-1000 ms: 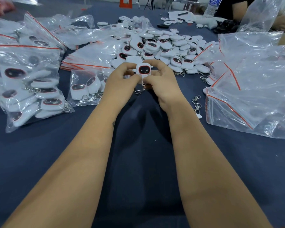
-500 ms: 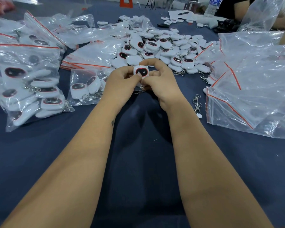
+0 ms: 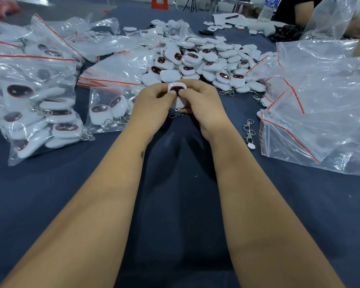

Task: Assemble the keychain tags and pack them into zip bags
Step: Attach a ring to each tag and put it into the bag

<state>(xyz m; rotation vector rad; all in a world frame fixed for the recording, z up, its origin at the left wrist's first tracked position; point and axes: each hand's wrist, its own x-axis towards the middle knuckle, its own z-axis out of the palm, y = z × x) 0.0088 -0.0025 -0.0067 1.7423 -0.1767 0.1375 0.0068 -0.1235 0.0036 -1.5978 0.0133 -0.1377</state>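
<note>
Both thumbs now press down on tag (image 3: 176, 90); left hand (image 3: 152, 104), right hand (image 3: 202, 100) grip it, lowered toward desk (image 3: 175, 204); halves likely snapping shut.

Tag (image 3: 176, 89): white, rounded, dark red-rimmed face toward the camera, held at centre above the table, a metal clasp (image 3: 176, 115) hanging beneath. Loose tags (image 3: 204, 59): heaped at 12 o'clock. Filled bags (image 3: 37, 109): clear, red-striped, at 9 o'clock; a smaller one (image 3: 108, 110) just left of centre. Empty bags (image 3: 320, 100): piled at 3 o'clock. Spare clasps (image 3: 249, 130): beside that pile.
</note>
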